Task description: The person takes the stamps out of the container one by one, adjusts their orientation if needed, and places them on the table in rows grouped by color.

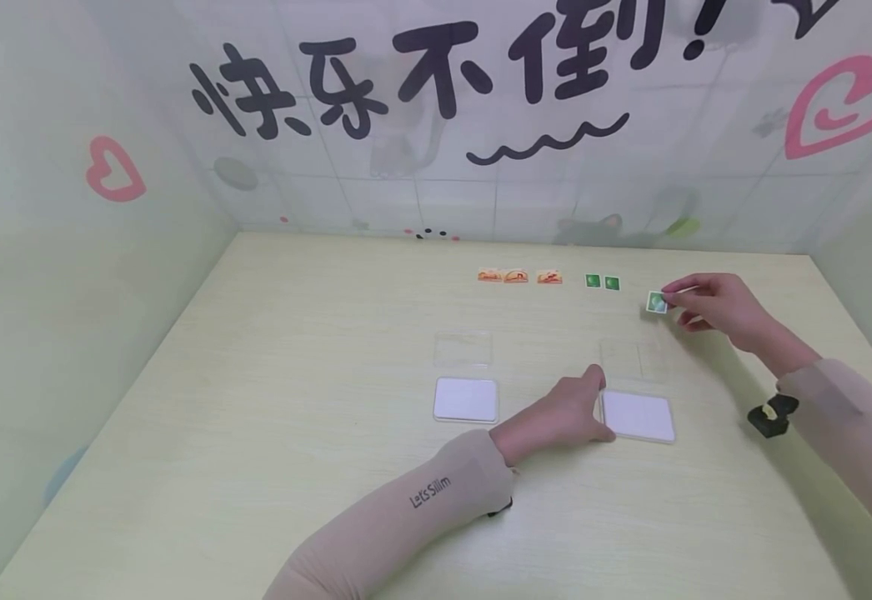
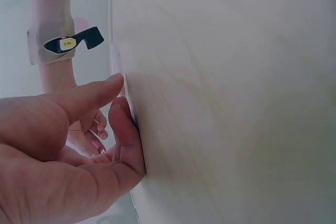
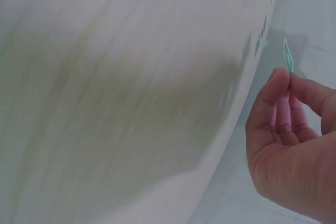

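Note:
My right hand [image 1: 714, 308] pinches a small green square card [image 1: 657, 302] with a white border between thumb and index finger, raised over the table with a shadow beneath. In the right wrist view the thin card [image 3: 288, 56] stands up edge-on from the fingertips. My left hand [image 1: 563, 410] holds the left edge of a flat white rectangular case [image 1: 638, 416], thumb at the near corner and index finger at the far corner. Low against the tabletop, its curled fingers [image 2: 126, 135] show in the left wrist view. Two more green cards [image 1: 603, 282] lie left of my right hand.
Three orange picture cards [image 1: 515, 276] lie in a row towards the back wall. A second white case [image 1: 466, 399] sits left of my left hand. Clear plastic pieces lie behind the cases, one on the left [image 1: 463, 349] and one on the right [image 1: 631, 358].

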A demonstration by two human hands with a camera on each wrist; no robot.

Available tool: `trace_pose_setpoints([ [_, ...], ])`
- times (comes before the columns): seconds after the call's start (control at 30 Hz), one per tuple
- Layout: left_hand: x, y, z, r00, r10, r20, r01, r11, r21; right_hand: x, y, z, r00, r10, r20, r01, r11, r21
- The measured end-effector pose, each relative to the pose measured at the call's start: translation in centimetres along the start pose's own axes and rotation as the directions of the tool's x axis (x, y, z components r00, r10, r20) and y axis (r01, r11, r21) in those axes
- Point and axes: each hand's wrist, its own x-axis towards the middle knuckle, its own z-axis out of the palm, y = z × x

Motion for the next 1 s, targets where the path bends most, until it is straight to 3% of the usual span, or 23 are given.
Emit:
trace_pose_setpoints([
  [1.0, 0.3, 0.2, 0.1, 0.999, -0.032, -0.003, 0.032, 0.999, 0.015, 1.8, 0.3, -0.4, 1.0, 0.024, -0.003, -0.024, 1.0, -0.002],
])
